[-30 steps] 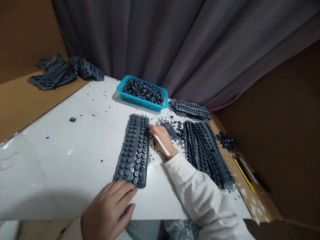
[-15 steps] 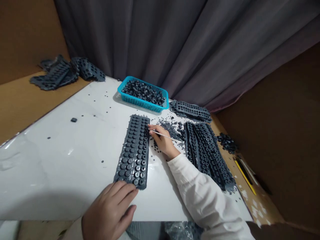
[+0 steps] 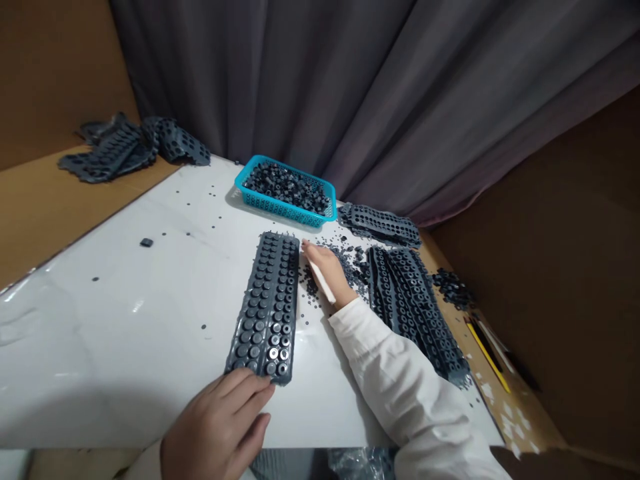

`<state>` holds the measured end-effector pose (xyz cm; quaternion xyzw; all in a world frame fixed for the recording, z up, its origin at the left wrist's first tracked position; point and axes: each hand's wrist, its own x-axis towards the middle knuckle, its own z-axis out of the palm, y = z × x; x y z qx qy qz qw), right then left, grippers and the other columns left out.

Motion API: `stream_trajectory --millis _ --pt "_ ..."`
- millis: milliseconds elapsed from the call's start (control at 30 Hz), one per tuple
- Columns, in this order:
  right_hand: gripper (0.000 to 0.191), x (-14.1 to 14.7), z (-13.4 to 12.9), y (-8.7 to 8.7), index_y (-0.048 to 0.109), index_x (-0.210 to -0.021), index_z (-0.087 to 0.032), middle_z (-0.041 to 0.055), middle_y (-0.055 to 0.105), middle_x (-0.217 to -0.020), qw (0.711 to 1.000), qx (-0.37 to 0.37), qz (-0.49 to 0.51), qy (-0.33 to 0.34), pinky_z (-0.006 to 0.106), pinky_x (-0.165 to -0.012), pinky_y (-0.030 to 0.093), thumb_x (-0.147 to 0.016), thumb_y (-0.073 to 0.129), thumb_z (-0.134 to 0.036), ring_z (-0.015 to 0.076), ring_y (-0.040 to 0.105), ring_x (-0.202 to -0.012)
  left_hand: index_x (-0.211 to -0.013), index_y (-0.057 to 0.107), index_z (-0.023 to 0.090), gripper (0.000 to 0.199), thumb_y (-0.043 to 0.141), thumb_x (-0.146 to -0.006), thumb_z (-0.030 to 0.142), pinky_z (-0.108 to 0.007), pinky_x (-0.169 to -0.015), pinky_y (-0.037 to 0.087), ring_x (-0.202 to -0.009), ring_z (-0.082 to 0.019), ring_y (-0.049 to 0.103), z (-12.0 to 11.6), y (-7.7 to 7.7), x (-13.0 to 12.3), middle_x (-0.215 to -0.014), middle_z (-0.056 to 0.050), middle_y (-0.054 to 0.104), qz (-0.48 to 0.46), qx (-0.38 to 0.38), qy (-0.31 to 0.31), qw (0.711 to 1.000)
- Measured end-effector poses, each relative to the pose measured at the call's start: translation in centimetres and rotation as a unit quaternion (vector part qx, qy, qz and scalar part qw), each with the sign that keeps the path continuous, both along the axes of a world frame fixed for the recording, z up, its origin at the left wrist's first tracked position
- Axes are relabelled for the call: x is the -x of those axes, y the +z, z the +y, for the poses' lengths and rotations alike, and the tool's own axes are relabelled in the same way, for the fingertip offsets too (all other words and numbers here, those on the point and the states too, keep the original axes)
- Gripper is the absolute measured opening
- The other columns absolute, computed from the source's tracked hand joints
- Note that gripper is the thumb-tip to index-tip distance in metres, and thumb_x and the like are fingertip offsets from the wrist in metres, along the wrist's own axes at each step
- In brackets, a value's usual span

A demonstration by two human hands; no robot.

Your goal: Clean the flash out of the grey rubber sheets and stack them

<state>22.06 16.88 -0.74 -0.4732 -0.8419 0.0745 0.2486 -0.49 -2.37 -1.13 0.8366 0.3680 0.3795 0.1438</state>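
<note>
A dark grey rubber sheet (image 3: 267, 300) with rows of round studs lies lengthwise on the white table. At its near edge, the fingertips of my left hand (image 3: 220, 420) rest on the sheet, with the thumb held apart and nothing in the grasp. Beside the sheet's far right side is my right hand (image 3: 327, 270), closed on a thin white stick (image 3: 323, 281) that slants back toward the wrist. Small dark discs (image 3: 345, 260) are scattered next to and behind that hand.
A blue basket (image 3: 286, 212) of dark pieces stands at the back. More studded sheets (image 3: 415, 303) lie on the right, perforated sheets (image 3: 383, 221) behind them. Scrap sheets (image 3: 113, 150) sit far left. A yellow tool (image 3: 487, 355) lies at the right edge.
My right hand has shifted from the sheet's edge slightly right and away, and the white stick has swung to point more toward me. My left hand has barely moved.
</note>
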Motion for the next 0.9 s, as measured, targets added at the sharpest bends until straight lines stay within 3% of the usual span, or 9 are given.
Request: stream_trajectory --millis 100,300,533,900 --pt "0.023 -0.1 0.2 0.4 0.055 -0.107 -0.02 0.0108 0.063 -0.119 0.999 0.004 0.039 -0.018 0.037 -0.088 0.048 -0.093 0.038 -0.026 0.0228 0.062 -0.105 -0.101 0.064 0.017 0.028 0.044 -0.084 0.009 -0.027 -0.07 0.05 -0.083 -0.017 0.061 0.0 0.1 0.0 -0.089 -0.003 0.067 0.003 -0.001 0.0 1.0" --pt "0.015 0.4 -0.4 0.1 0.055 -0.095 -0.021 0.009 0.066 -0.114 0.993 0.049 0.098 0.046 0.031 -0.087 0.049 -0.093 0.042 -0.029 0.0183 0.061 -0.109 -0.1 0.064 0.018 0.027 0.044 -0.084 0.011 -0.029 -0.067 0.05 -0.078 -0.018 0.06 0.0 0.2 -0.1 -0.084 -0.003 0.066 0.002 0.002 0.002 1.0" --pt "0.017 0.6 -0.3 -0.2 0.055 -0.093 -0.021 0.0113 0.066 -0.11 0.991 0.065 0.102 0.059 0.032 -0.088 0.048 -0.093 0.041 -0.029 0.0195 0.06 -0.11 -0.097 0.065 0.019 0.025 0.044 -0.084 0.012 -0.028 -0.065 0.05 -0.077 -0.018 0.06 0.2 0.6 -0.1 -0.084 -0.001 0.067 -0.007 0.004 0.008 1.0" --pt "0.021 -0.4 1.5 0.1 0.055 -0.098 -0.019 0.0103 0.067 -0.109 0.993 0.042 0.114 -0.011 0.035 -0.083 0.049 -0.092 0.04 -0.033 0.023 0.064 -0.099 -0.099 0.065 0.019 0.027 0.045 -0.083 0.012 -0.029 -0.067 0.051 -0.078 -0.018 0.06 0.0 0.0 -0.2 -0.084 -0.002 0.066 -0.011 0.012 0.009 1.0"
